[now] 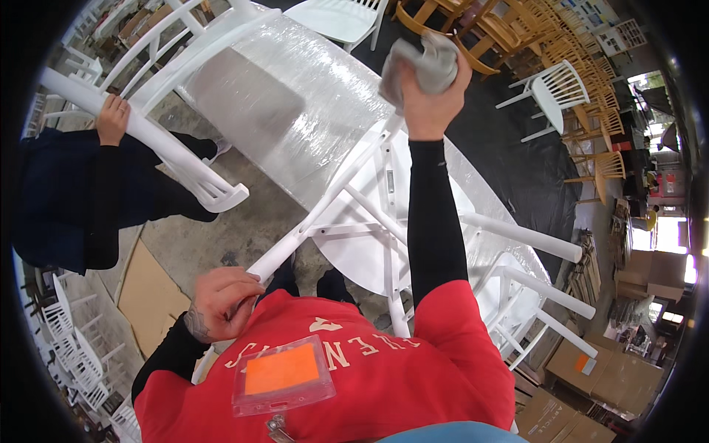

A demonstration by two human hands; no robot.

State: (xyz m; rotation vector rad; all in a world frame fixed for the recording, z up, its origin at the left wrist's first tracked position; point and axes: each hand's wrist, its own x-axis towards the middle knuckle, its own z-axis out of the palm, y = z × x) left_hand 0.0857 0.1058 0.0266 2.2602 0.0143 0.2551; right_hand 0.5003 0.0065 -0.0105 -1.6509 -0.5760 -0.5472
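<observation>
A white wooden chair [348,260] lies tipped over in front of me, with the underside of its seat and its leg braces showing. My left hand [220,301] is closed around the end of one white chair leg [279,255], low and close to my body. Stretched far forward, my right hand [437,103] grips a crumpled grey cloth [430,66], slightly blurred. The cloth is at the far end of a white chair bar; whether it touches the bar I cannot tell. Beneath the chair is a table [336,74] wrapped in clear plastic film.
At left, a co-worker's hand [112,120] holds another white chair [168,151]. More white chair legs [524,238] jut up at my right. Wooden chairs [509,33] stand in rows at the far right, beyond a white chair [552,92]. Cardboard boxes [617,376] sit at lower right.
</observation>
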